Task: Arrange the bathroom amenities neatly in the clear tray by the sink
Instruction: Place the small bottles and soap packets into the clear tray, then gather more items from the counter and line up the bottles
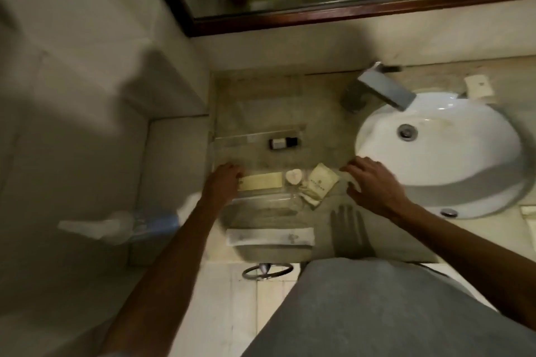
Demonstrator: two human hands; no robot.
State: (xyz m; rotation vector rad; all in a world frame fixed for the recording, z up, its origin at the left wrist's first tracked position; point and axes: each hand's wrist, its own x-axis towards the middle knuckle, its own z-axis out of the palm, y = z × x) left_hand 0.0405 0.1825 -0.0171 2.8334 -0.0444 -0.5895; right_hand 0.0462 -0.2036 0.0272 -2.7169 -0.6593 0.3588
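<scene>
A clear tray point(255, 134) lies on the counter left of the sink point(464, 159). In it are a small dark bottle point(282, 142) on its side, a long cream box point(262, 181) and a round soap point(294, 177). A square cream sachet point(322, 180) and a smaller packet point(310, 199) lie at the tray's right end. A long white packet point(269, 236) rests near the counter's front edge. My left hand point(223, 180) sits at the tray's left end, fingers curled against the cream box; its grip is hidden. My right hand point(372, 181) hovers spread between sachet and sink, holding nothing.
A grey faucet point(380, 90) stands behind the sink, with a wrapped soap point(478, 85) to its right. A dark-framed mirror point(348, 13) hangs above. The wall closes in on the left. A metal ring point(268, 271) hangs below the counter edge.
</scene>
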